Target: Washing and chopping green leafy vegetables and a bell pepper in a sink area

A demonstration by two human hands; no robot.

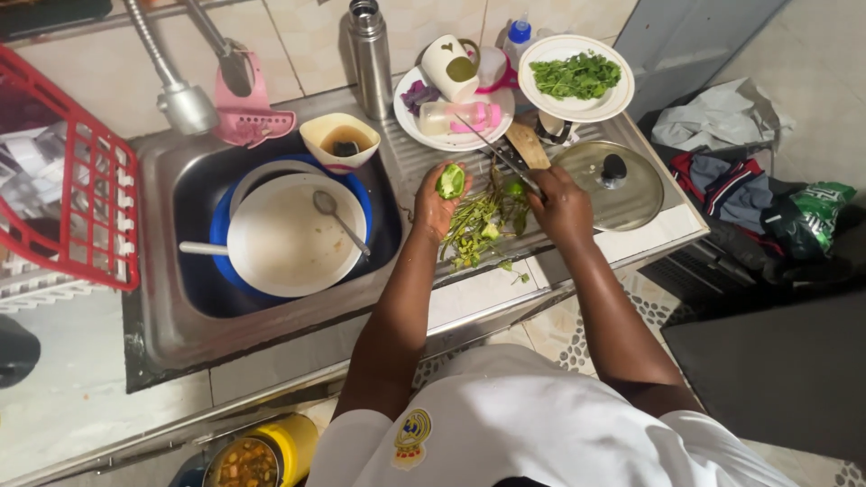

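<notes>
Head view, looking down at a steel sink drainboard. Left hand (436, 206) curling shut around a cut green pepper (450, 181), cut face turned up, fingers clamped on it, hovering just above the ribbed drainboard (410, 158). Right hand (561, 209) closing tight on the handle of a knife (492, 147), blade pointing toward 11 o'clock and reaching over the rim of a white plate (451, 140). Lying between both hands, a heap of green stems and trimmings (478, 233), spreading toward 6 o'clock at the drainboard's front edge. At 3 o'clock of the right hand, resting flat, a round glass lid (622, 194) with a dark knob. At 12 o'clock, standing on the white plate, a cream mug (449, 65) and a pink bottle lying on its side; beside it at 1 o'clock, a second plate of chopped green leaves (575, 77). At 9 o'clock of the left hand, sitting in the sink basin (180, 225), a white pot with a spoon (338, 219) inside a blue basin. Behind the basin at 12 o'clock, standing, a small yellow bowl (338, 140); further right, upright, a steel flask (370, 56).
</notes>
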